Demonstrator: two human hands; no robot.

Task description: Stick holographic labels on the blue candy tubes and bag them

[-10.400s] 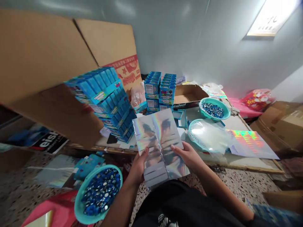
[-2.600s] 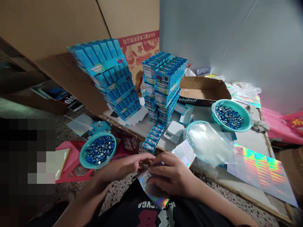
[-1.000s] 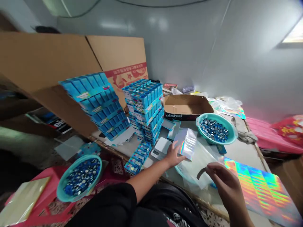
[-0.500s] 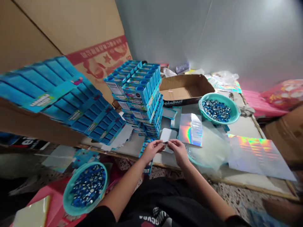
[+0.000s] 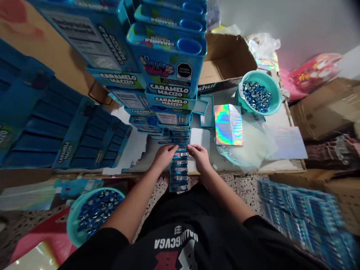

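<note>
There is just one view, from a camera worn on the person's head. It looks forward and steeply down over the black shirt [image 5: 180, 240] and both forearms toward the near edge of the desk [image 5: 253, 167]. It sits very close to the tall stack of blue candy boxes [image 5: 165, 63], which fills the upper left of the picture. The teal bowl of wrapped candies [image 5: 260, 93] lies farther back, to the right.

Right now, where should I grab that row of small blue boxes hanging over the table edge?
Pinch the row of small blue boxes by its long sides, left and right. It's narrow and runs toward you, and the left hand and right hand already flank its far end.
</note>
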